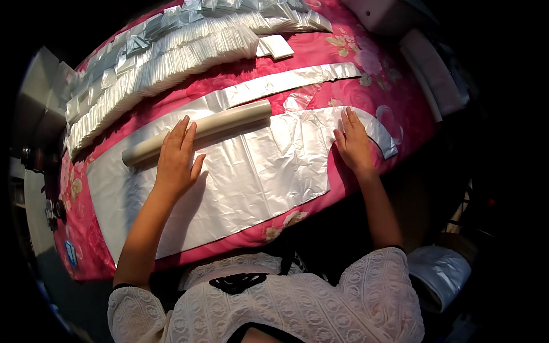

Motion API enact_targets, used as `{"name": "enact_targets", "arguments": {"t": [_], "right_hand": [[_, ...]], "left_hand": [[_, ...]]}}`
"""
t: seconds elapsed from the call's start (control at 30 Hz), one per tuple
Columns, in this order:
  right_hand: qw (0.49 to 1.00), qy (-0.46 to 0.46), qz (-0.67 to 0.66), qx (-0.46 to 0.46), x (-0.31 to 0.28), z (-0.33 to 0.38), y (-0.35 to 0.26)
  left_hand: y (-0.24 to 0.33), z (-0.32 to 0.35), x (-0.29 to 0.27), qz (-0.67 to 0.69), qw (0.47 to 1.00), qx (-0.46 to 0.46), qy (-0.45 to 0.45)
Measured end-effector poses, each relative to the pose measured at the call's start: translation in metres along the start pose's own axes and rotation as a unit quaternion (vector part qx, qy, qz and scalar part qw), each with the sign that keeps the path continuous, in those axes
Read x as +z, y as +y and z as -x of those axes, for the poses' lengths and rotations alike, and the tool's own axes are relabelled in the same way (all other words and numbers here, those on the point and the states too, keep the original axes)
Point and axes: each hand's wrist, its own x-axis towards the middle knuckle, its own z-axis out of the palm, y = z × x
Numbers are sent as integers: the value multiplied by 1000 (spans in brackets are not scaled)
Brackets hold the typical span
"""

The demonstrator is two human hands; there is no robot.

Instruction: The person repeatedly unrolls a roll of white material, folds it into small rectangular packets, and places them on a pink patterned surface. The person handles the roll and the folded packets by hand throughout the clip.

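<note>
A white plastic bag (229, 188) with two long handle strips lies spread flat on the pink floral cloth, wrinkled near its handle end. Across its upper part rests a pale cardboard-like tube (229, 121), slanting up to the right. My left hand (178, 157) lies with fingers outstretched over the tube's left part, palm toward the bag, thumb apart. At the right, my right hand (353, 140) is flat, its fingers on the near handle strip (377, 132) where it bends down. The far handle strip (291, 79) stretches to the right beyond the tube.
Long rows of folded white bags (166, 71) stand packed along the far side, with a small folded stack (275, 47) at their right end. A small blue-and-white packet (70, 253) lies at the left edge. A silvery-white bundle (440, 274) sits below the table at right.
</note>
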Motion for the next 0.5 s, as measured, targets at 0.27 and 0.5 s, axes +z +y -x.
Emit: {"name": "enact_targets", "arguments": {"t": [0.27, 0.5], "right_hand": [[985, 109, -115, -66, 57, -65, -59], [850, 209, -394, 280, 17, -117, 90]], "left_hand": [[-21, -13, 23, -38, 999, -10, -31], [6, -5, -1, 74, 989, 36, -123]]}}
